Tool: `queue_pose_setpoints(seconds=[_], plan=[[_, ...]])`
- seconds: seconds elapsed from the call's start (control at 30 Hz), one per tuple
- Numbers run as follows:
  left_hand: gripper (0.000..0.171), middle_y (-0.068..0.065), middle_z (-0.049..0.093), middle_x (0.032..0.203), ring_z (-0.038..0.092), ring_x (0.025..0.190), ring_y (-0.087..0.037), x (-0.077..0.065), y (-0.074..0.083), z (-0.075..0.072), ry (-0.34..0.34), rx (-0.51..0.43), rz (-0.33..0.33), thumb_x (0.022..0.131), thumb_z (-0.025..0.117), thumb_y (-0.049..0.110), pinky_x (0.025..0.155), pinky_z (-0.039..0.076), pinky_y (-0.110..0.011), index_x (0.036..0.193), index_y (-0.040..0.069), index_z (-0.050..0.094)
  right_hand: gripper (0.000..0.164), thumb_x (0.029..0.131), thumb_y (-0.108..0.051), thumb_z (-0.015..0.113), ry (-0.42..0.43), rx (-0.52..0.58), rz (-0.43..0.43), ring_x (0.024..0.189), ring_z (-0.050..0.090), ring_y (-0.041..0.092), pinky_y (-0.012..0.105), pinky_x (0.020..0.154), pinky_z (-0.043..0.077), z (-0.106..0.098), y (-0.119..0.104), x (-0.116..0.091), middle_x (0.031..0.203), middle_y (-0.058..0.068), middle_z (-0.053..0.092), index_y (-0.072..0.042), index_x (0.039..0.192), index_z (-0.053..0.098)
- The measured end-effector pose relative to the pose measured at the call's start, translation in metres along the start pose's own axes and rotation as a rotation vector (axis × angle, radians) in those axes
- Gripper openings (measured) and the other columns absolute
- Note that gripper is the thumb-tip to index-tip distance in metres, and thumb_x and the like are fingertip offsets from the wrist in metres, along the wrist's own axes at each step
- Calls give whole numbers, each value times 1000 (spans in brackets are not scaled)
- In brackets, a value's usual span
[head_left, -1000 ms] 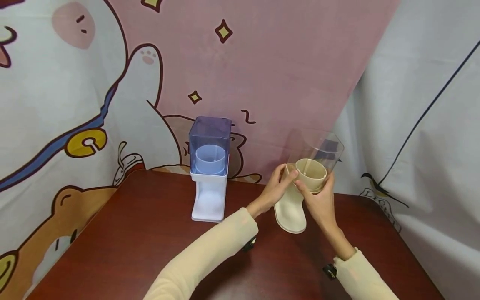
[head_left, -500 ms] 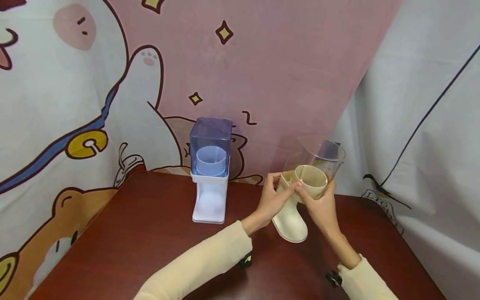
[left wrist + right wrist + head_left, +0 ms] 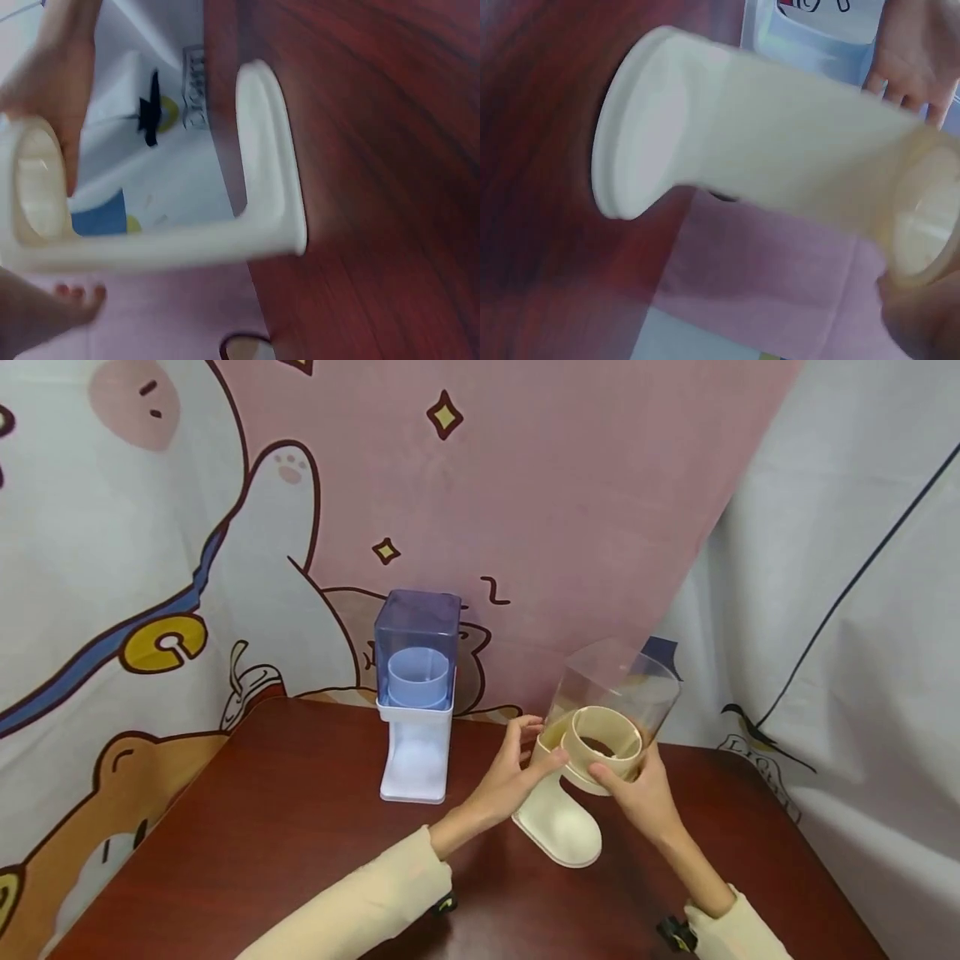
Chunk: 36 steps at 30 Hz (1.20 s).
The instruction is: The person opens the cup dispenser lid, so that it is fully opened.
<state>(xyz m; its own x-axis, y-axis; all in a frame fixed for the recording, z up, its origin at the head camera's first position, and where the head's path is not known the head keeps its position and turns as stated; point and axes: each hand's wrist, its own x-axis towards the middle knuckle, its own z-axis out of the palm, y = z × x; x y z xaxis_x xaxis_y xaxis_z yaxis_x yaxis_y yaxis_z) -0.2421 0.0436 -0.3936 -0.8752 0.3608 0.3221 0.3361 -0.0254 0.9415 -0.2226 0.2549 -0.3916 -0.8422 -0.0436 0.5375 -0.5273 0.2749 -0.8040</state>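
Note:
A cream dispenser-like stand (image 3: 558, 827) has a rounded foot, a round collar (image 3: 606, 752) at its top and a clear cover (image 3: 611, 672) above. It leans in the head view, its foot close over the table. My right hand (image 3: 648, 793) grips it by the right side of the collar, thumb at the front rim. At its left side my left hand (image 3: 498, 781) has loosely spread fingers, the thumb tip right at the rim. In the right wrist view the fingers (image 3: 911, 94) of the left hand appear apart from the stand's column (image 3: 802, 135).
A similar dispenser (image 3: 416, 752) with a white base and a translucent purple cover (image 3: 416, 627) stands upright on the dark red table (image 3: 300, 827), left of the hands. A printed cartoon cloth (image 3: 562, 485) hangs behind the table.
The cream stand has come down and nearer to the person, turning so its foot points more to the right. My left hand has moved down and left, its fingers loosening from the stand.

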Motion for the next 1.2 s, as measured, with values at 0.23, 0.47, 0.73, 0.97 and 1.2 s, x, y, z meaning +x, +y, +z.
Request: queue_pose_setpoints(seconds=[0.23,0.47,0.73,0.97,1.2], plan=[[102,4,37,153,44,136,-11,-6,-8,-26,-302,100,137,82,81,41,116,35,-34,155,36,11,70,86,-11,74,-281,196,-138,114,59,5,17,95,47,5,-6,-12,130,1,60,3,145,37],[127,1,26,161,38,142,-15,-17,-14,-37,-280,261,233,69,92,22,120,31,-42,158,32,3,64,91,-26,72,-402,296,-110,117,56,5,18,99,44,9,-6,-16,133,-1,60,-5,144,41],[125,1,44,147,47,131,-14,-33,-15,-29,-185,229,301,67,93,25,113,38,-35,157,28,7,89,93,-36,70,-551,309,-107,133,48,12,23,103,45,3,-29,-8,153,7,42,-4,156,17],[129,-6,32,154,43,135,-16,-42,-7,-25,-104,329,210,66,93,35,115,38,-40,159,15,6,108,85,-38,78,-371,452,-304,147,36,24,29,113,40,19,-66,14,161,19,28,1,157,8],[132,-12,35,151,46,133,-20,-48,-6,-17,-28,413,200,64,92,42,112,41,-41,159,10,6,98,86,-31,79,-239,464,-339,130,58,24,31,108,45,29,-68,18,147,19,50,4,154,19]])
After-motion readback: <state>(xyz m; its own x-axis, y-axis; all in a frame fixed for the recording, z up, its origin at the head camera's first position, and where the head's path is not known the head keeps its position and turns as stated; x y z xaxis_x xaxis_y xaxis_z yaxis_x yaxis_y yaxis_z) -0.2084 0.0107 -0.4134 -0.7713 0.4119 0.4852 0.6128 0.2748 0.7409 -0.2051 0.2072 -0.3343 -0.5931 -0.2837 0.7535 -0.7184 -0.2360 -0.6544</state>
